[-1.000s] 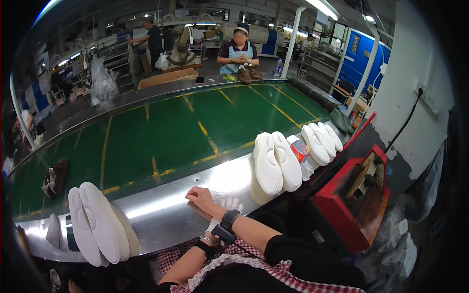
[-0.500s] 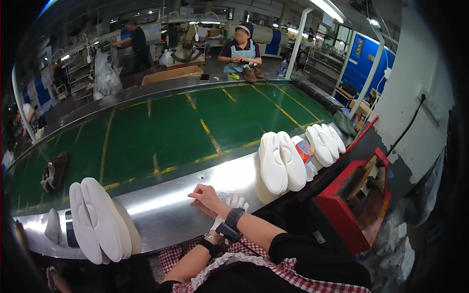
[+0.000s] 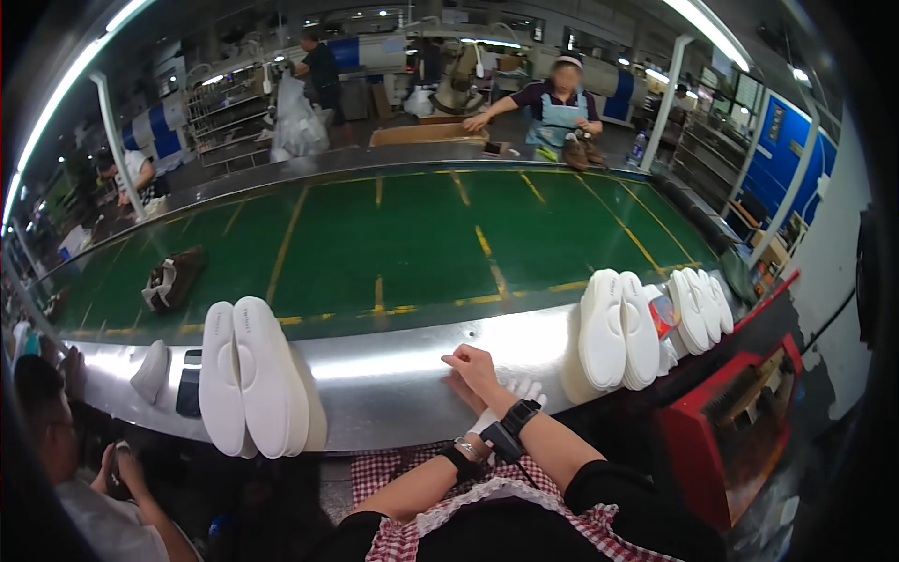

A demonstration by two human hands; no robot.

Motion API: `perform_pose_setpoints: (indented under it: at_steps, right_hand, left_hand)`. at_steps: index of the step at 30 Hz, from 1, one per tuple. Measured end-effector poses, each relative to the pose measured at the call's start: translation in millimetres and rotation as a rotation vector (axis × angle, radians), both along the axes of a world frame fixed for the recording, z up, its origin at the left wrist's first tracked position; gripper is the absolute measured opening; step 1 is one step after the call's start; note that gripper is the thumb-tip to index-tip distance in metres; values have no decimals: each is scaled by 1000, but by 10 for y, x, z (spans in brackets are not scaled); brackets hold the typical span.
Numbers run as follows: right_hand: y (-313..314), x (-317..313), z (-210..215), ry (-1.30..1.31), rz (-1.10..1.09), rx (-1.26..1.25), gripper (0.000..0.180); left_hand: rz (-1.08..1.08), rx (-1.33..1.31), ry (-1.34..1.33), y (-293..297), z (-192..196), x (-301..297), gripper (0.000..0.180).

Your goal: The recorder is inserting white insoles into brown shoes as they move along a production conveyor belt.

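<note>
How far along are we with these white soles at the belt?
Done: nothing clearly; only a dark shoe rides the green belt. In hand: nothing; both the right hand and left hand rest on the steel ledge. Left: sole stacks and wait untouched.

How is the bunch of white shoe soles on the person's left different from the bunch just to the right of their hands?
The left stack of white foam shoe soles lies well clear of both hands and overhangs the metal ledge's near edge. The right stack of white shoe soles stands closer to the right hand, steeper, its tips reaching the green conveyor belt. The left stack shows about two broad faces; the right looks thicker. Both are plain white and stand on edge.
</note>
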State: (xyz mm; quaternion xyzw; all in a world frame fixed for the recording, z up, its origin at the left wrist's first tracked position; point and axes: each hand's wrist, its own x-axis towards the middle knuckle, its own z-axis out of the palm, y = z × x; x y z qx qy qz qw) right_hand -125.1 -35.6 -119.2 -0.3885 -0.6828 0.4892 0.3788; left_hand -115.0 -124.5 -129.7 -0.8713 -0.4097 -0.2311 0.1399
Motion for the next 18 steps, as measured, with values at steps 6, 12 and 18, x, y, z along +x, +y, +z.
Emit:
perform_pose_setpoints:
  at_steps: [6, 12, 18]
  right_hand:
    - [10, 34, 10, 54, 52, -135, 25]
    - [28, 22, -13, 106, 63, -98, 15]
    - [12, 50, 28, 69, 47, -129, 17]
  left_hand:
    - [-46, -58, -38, -125, 147, -41, 61]
    - [-58, -93, -38, -136, 197, -22, 59]
    - [-47, -111, -36, -148, 220, -30, 56]
